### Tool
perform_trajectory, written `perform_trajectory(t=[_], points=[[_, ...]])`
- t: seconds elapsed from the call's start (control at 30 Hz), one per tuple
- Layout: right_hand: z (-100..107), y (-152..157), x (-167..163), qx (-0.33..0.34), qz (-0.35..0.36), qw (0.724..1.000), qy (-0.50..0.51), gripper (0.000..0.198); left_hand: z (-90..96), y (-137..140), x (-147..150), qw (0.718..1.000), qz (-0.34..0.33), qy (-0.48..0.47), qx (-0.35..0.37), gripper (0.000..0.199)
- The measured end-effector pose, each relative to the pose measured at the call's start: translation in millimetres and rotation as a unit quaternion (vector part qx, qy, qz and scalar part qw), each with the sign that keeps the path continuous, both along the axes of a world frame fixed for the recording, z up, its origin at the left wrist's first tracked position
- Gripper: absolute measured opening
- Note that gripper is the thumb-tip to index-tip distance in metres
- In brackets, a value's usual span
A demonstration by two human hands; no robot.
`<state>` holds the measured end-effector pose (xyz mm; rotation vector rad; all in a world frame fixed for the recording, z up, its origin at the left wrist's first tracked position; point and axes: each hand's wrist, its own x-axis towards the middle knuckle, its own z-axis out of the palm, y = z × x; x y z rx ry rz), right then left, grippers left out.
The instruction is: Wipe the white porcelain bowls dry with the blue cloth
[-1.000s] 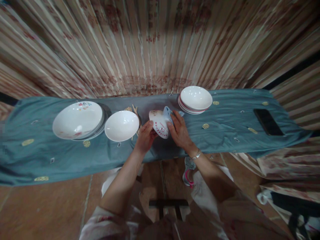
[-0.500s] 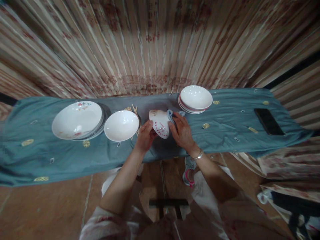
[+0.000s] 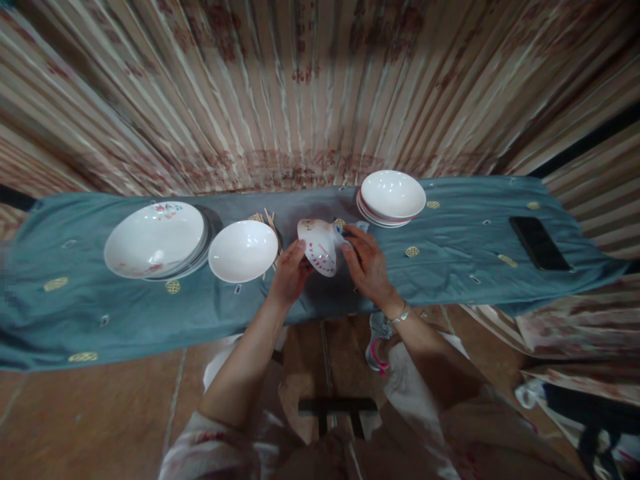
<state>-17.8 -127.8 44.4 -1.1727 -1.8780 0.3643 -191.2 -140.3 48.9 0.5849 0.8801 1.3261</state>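
Observation:
My left hand (image 3: 291, 272) grips the rim side of a white bowl (image 3: 320, 248) with red markings on its outside. The bowl is tilted on its side above the table, its base toward my right hand. Closed on a light blue cloth (image 3: 340, 233), my right hand (image 3: 367, 263) is at the bowl's base; part of the cloth sticks out past the fingers. Just left of the held bowl, a white bowl (image 3: 243, 251) stands upright. Some chopsticks (image 3: 271, 223) lie behind and partly under it.
A stack of large white plates (image 3: 155, 240) with floral edges sits at the left. Stacked white bowls (image 3: 393, 195) with a red rim stand at the back right. A black phone (image 3: 539, 243) lies farther right on the teal tablecloth (image 3: 450, 267). Pleated curtains (image 3: 320, 120) hang behind.
My right hand has shifted slightly right, with the cloth still at the bowl's base. The held bowl stays almost in place, and my left hand keeps its grip.

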Motion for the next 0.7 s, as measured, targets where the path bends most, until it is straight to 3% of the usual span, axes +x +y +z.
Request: perform_trajectory(t=[0.7], points=[[-19,8,-4,-0.022,0.011,0.999,-0.046,0.057,4.7,-2,2,1.000,-0.001,-0.003,-0.004,0.028]])
